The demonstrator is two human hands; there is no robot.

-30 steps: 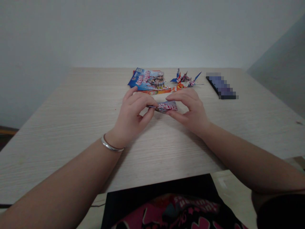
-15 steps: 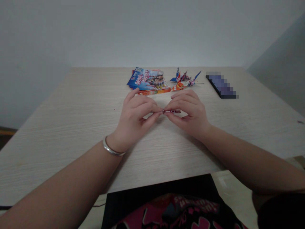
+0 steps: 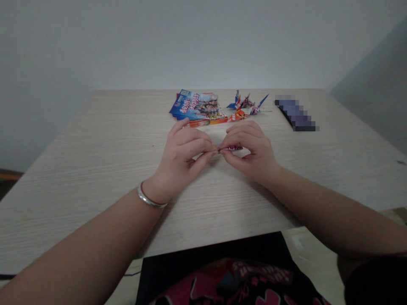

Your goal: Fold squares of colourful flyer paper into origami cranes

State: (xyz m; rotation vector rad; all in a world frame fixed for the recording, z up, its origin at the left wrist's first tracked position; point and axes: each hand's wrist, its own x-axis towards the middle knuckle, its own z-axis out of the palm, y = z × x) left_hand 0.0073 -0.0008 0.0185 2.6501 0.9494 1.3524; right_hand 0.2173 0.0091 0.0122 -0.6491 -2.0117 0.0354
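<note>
**A:** What do the hands hold?

**B:** Both hands meet above the middle of a pale wooden table (image 3: 95, 161). The left hand (image 3: 181, 159) and the right hand (image 3: 251, 152) pinch a small folded piece of printed paper (image 3: 231, 148) between thumbs and forefingers. Each hand is closed on one end of it, with the fingertips almost touching. Only a thin red-and-white sliver shows, because the fingers hide most of it.

**A:** How will it handle?

**B:** I judge it very light and thin. It looks glossy, like leaflet paper, so it may slide a little between dry fingers. It bends easily but keeps a crease, and a hard pull could tear it along a fold. The best hold seems to be a fingertip pinch on the folded edges, near the ends, as the hands have it now.

**A:** What else is on the table?

**B:** Further back lies a stack of colourful leaflets (image 3: 197, 106). Just to its right are a few folded paper cranes (image 3: 246, 106) (made from similar printed paper, by the look of it). Further right is a dark flat object (image 3: 295, 114), blurred out. A silver bangle (image 3: 149, 199) circles the left wrist.
</note>
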